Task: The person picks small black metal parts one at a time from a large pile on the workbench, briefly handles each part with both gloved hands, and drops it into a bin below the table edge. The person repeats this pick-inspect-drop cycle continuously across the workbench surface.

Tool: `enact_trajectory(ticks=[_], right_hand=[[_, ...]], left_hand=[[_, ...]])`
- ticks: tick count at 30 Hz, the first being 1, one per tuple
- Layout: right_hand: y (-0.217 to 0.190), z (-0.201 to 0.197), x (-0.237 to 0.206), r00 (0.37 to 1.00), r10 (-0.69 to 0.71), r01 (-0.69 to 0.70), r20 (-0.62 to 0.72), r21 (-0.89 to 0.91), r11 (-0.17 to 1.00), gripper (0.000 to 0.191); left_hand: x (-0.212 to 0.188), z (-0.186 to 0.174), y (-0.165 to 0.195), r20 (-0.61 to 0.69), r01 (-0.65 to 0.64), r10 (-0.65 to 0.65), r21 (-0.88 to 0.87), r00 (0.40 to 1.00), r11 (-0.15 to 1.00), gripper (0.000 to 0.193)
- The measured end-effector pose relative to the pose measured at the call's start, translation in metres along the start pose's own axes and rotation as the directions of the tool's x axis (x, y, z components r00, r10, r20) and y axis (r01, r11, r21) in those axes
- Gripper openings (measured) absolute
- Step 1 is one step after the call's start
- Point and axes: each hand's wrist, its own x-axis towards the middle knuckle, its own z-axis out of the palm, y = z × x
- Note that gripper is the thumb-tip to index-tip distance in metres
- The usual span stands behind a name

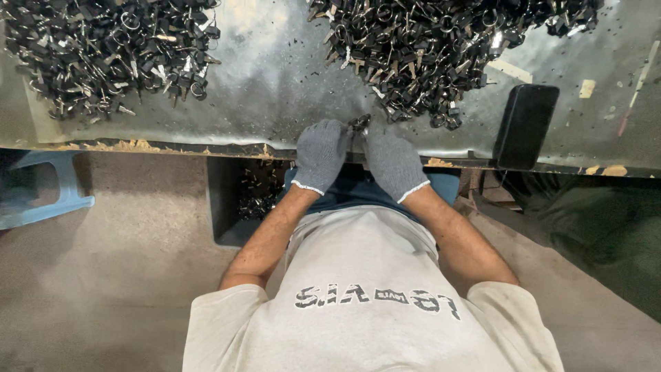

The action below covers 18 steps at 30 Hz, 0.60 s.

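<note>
A workshop with a bare concrete floor [103, 275], and across the top of the view a grey, scuffed metal worktop [275, 83] with a chipped, rusty front edge. On the worktop, two heaps of black-headed keys with metal rings: one at far left [103, 55], a larger one right of centre [427, 48] spilling toward the near edge. Beside the larger heap, a black phone [527, 124] lying flat near the edge; further right, scraps of pale tape or card. Below the edge, between the knees, a dark bin [248, 200] with more keys inside; off to the left, part of a pale blue plastic stool [48, 193]. Both hands in grey knitted gloves, close together at the worktop's edge. Left hand [320, 155] curled, fingers folded in toward the middle; right hand [394, 164] likewise curled, fingertips meeting the left's. Between them, a single small keyring piece [359, 122], dark with a glint of metal, pinched from both sides just clear of the larger heap's nearest strays. Exact grip hidden by the gloves. Judged from the pose: mid-assembly on one piece, probably fitting ring to key or checking it. Next move seemingly calling for a fine twist or press between fingertips, with a steady hold against the edge, then a clear release, the bin directly beneath and the heap just ahead.
</note>
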Motion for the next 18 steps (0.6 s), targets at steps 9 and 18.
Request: enact_trajectory(ticks=[9, 18], right_hand=[[-0.005, 0.002, 0.008, 0.994, 0.109, -0.108, -0.006, 0.097, 0.989, 0.023], [0.002, -0.011, 0.012, 1.000, 0.008, -0.008, 0.028, -0.014, 1.000, 0.090]], left_hand=[[-0.001, 0.004, 0.001, 0.029, -0.057, 0.056, 0.028, 0.998, 0.998, 0.011], [0.004, 0.002, 0.001, 0.023, -0.069, 0.069, 0.011, 0.997, 0.998, 0.011]])
